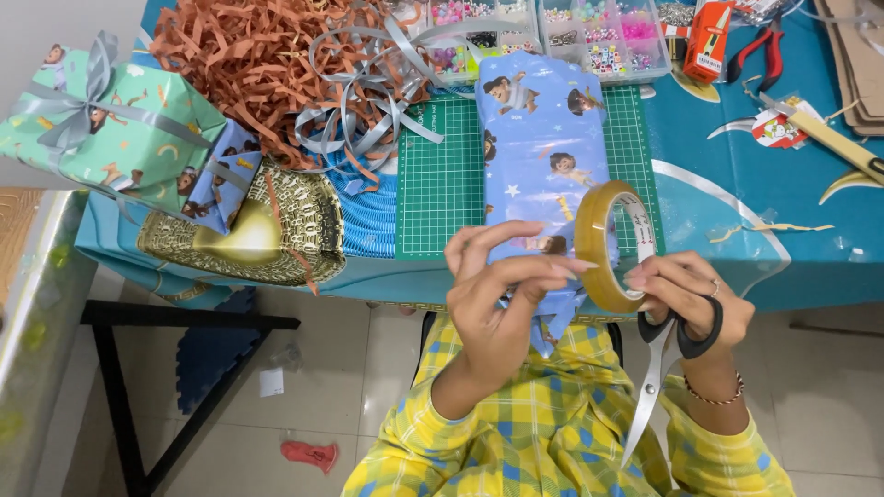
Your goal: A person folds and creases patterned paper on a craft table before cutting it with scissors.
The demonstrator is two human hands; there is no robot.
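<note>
A roll of clear brownish adhesive tape (610,244) is held up at the near edge of the worktop (783,184), gripped from the right by the right hand (680,299), whose fingers (645,276) are curled and pressed against the roll's outer rim. A pair of black-handled steel scissors (665,354) is hung off that same hand, blades pointing down toward the yellow-and-blue checked lap. The left hand (502,294) is raised just left of the roll, its fingers (543,267) stretched out with the tips pinched together right at the roll's near face, which looks like the loose end of the tape being picked or pulled; the tape end itself is too thin to be made out. For this to go well, the roll should be kept steady by the right hand while the end is peeled slowly and kept flat, so it isn't twisted or stuck back on itself, and the dangling scissors should be minded. Just behind both hands, the long package wrapped in light blue cartoon-print paper (543,156) is lying on the green grid cutting mat (442,175), its near end hanging past the worktop edge. Further left, a heap of brown shredded paper (239,64), grey curled ribbon (368,92) and a green wrapped gift with a grey bow (110,129) are spread about.
</note>
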